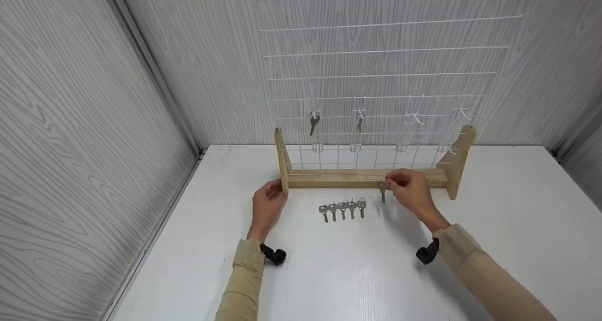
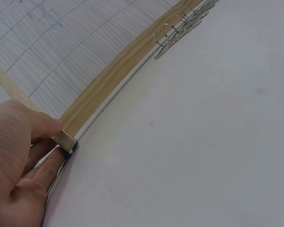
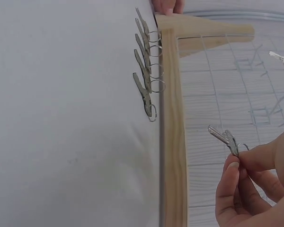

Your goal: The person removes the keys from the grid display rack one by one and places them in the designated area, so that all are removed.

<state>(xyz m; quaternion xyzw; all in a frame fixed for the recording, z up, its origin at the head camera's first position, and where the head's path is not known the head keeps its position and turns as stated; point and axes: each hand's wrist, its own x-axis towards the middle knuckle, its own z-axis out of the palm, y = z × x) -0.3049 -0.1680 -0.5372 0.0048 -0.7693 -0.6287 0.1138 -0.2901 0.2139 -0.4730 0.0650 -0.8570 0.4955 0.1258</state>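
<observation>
My left hand grips the front of the left wooden foot of a wire grid rack; in the left wrist view the thumb and fingers sit around the foot's end. My right hand pinches a silver key with a ring, thumb against fingertips. In the head view this key hangs blade down in front of the wooden base rail. Left of it, several keys with rings lie in a row on the white table, blades toward me.
The white wire grid rises from the wooden base. One key and another key hang on upper hooks. A bare upper hook and several lower hooks stick out farther along. Grained panels wall the table.
</observation>
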